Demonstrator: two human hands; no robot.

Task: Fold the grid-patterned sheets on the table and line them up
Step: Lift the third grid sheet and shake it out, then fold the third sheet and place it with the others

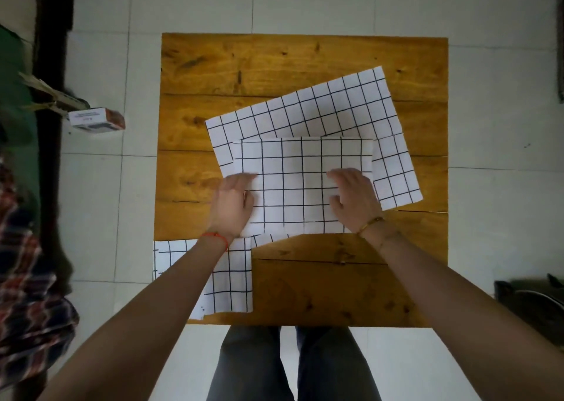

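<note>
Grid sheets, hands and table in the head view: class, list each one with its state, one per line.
Folded sheet: flat, square to the table, pressed by both hands.
Tilted sheet: unfolded, skewed, partly beneath the folded sheet.
Corner sheet: flat, at the table's near left corner.
Left hand: presses down.
Right hand: presses down.
Table: wooden, bearing three sheets.
</note>
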